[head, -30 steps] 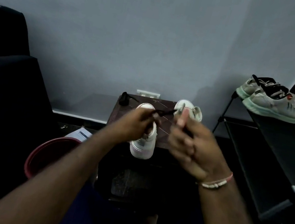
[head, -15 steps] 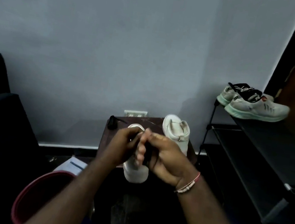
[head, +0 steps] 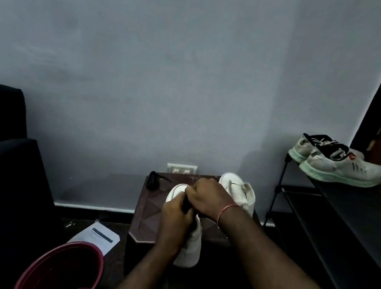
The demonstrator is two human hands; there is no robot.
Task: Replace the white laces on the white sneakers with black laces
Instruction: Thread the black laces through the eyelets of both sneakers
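On the bench [head: 146, 220] the near sneaker [head: 192, 248] stands toe to the wall, and the left hand [head: 176, 217] and right hand [head: 209, 200] meet over its top. The fingers [head: 175, 203] of both are clenched on a black lace [head: 185, 207] between them. The far sneaker [head: 239, 193] stands just behind the right hand, a dark bundle [head: 153, 181] lies at the bench's far left corner, and a red bucket [head: 62, 271] sits on the floor to the left.
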